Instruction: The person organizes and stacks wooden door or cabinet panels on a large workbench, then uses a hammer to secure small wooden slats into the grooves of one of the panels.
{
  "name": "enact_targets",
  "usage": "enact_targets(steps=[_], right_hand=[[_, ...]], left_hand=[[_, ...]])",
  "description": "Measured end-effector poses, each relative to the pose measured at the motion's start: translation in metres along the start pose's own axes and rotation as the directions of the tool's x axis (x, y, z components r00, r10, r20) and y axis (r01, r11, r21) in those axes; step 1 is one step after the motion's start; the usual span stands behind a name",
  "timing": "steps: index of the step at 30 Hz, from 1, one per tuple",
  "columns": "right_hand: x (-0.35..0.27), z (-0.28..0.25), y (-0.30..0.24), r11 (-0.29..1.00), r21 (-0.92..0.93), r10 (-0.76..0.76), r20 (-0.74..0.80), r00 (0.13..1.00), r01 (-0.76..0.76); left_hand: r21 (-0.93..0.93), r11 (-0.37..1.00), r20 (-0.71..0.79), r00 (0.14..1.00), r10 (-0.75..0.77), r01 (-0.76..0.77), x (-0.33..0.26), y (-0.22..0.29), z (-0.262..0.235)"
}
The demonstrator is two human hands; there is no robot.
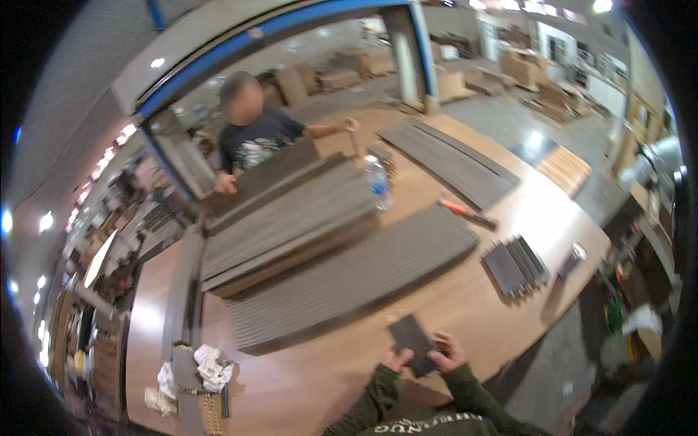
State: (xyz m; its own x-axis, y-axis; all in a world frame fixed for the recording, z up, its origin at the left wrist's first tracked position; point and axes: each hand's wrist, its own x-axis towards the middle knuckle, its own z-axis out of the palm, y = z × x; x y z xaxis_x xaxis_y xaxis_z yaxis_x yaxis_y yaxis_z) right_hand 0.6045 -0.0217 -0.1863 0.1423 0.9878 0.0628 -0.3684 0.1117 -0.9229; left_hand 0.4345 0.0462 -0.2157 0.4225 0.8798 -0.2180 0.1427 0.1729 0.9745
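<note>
Dark panel (412, 341), a small flat rectangular piece, sits low in the view just above the person's chest, held over the near edge of the wooden table (465, 305). Both hands grip it: the left hand (396, 360) clasps its lower left edge with the thumb on top, and the right hand (447, 354) closes on its lower right corner, fingers curled around the side. The piece tilts up and away from the hands, so most of its face shows beyond the fingers, and its far end hangs over the tabletop; whether it touches the wood cannot be told. Dark green sleeves (465, 392) come in from the lower edge. Just beyond the piece lies a long ribbed grey board (349, 283) slanting across the table, and behind that a stack of similar boards (291, 218). To the right of the long board, well apart from the hands, lies a small set of short grey strips (515, 265) side by side, with a small can (573, 258) near them. Farther back stand a clear water bottle (377, 182) and an orange-handled tool (465, 212). At the far side, another person (254, 134) in a dark shirt rests one hand on the stack. Crumpled white rags (211, 367) lie at the near left corner.
</note>
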Motion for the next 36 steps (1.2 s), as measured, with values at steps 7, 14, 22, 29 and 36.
enact_targets(steps=[7,14,22,29,36], right_hand=[[0.086,-0.020,0.030,0.932,-0.359,-0.026,-0.200,0.980,-0.049],[0.233,-0.142,0.032,0.629,-0.774,-0.498,-0.469,0.729,-0.068],[0.279,-0.147,0.036,0.668,-0.744,-0.513,-0.471,0.718,-0.010],[0.257,-0.136,0.025,0.625,-0.780,-0.527,-0.421,0.738,0.002],[0.222,-0.133,0.028,0.552,-0.830,-0.608,-0.338,0.719,0.076]], left_hand=[[-0.678,0.686,-0.355,0.935,0.010,-0.265,-0.087,0.013,-0.077],[-0.866,0.500,-0.115,0.974,-0.197,-0.001,-0.079,-0.067,-0.152],[-0.969,0.248,0.041,0.983,0.181,-0.005,-0.084,-0.006,-0.105],[-0.982,0.190,0.033,0.984,0.173,-0.001,-0.077,0.015,-0.089],[-0.960,0.278,0.027,0.999,0.029,0.018,-0.049,0.079,-0.072]])
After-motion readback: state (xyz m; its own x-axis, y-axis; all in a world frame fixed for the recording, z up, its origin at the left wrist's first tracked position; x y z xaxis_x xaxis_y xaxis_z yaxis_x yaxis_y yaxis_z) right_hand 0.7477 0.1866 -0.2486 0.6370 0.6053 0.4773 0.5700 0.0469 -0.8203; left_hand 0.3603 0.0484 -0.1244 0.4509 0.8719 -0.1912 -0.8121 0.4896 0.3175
